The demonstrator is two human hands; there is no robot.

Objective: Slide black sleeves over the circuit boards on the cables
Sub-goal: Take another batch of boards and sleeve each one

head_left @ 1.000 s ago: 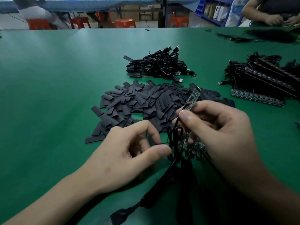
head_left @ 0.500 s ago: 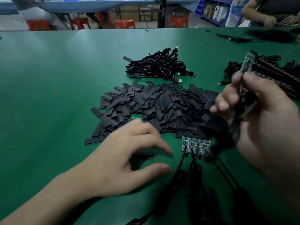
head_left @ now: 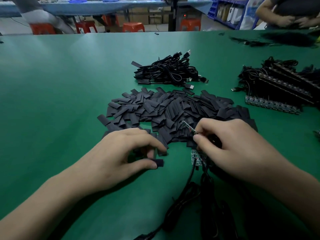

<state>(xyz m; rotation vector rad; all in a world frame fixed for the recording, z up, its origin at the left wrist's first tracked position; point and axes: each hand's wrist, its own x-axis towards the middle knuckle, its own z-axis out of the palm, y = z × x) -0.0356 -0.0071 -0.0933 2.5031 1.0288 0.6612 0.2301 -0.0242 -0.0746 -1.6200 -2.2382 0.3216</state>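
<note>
A heap of flat black sleeves [head_left: 173, 110] lies on the green table [head_left: 60, 101] in front of me. My left hand [head_left: 124, 156] pinches one black sleeve [head_left: 158, 162] between thumb and fingers at the heap's near edge. My right hand [head_left: 230, 148] grips a narrow circuit board [head_left: 187, 127] by its cable end, the board pointing up and left over the heap. Under that hand a few more circuit boards [head_left: 196, 157] lie on the table, their black cables [head_left: 190, 196] running towards me.
A bundle of sleeved black cables [head_left: 169, 71] lies beyond the heap. At the right is a stack of cables with bare boards [head_left: 277, 87]. Another person's hands [head_left: 290, 19] work at the far right corner. Red stools [head_left: 133, 26] stand beyond the table.
My right hand came down from the right with the circuit board and now holds it low over the heap. My left hand picked a sleeve from the heap's edge.
</note>
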